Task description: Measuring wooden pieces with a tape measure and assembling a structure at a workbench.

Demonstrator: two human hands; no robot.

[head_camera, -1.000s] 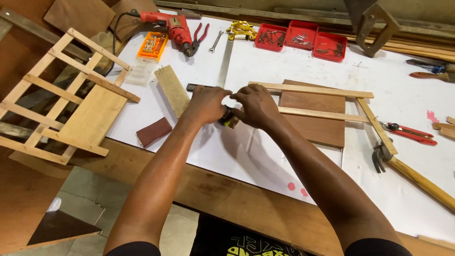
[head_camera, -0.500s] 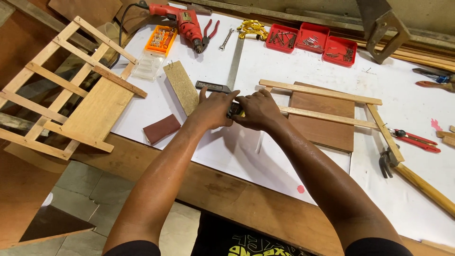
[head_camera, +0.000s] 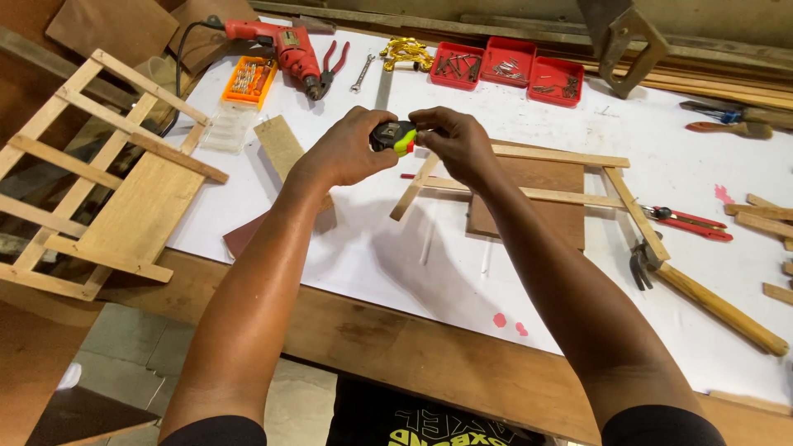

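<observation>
Tape measure (head_camera: 394, 137), black with a yellow-green end, was held at upper centre of the frame, pinched between both hands and raised clear of the bench. Half a second before, it sat low against the wooden frame pieces; it had since been lifted off them, so the wood lay free. Left hand (head_camera: 347, 150) was curled about the case from the left; right hand (head_camera: 457, 142) closed on its coloured end, fingers bent tight. No blade seen drawn out.

White sheet (head_camera: 429, 264) below the hands had open room toward the near bench edge (head_camera: 396, 339). Crowding elsewhere: wooden frame (head_camera: 529, 194) and brown panel (head_camera: 529, 206) just right of centre, hammer (head_camera: 702, 297) at right, red drill (head_camera: 285, 45) and red trays (head_camera: 504, 70) along the top, slatted rack (head_camera: 99, 190) overhanging at left.
</observation>
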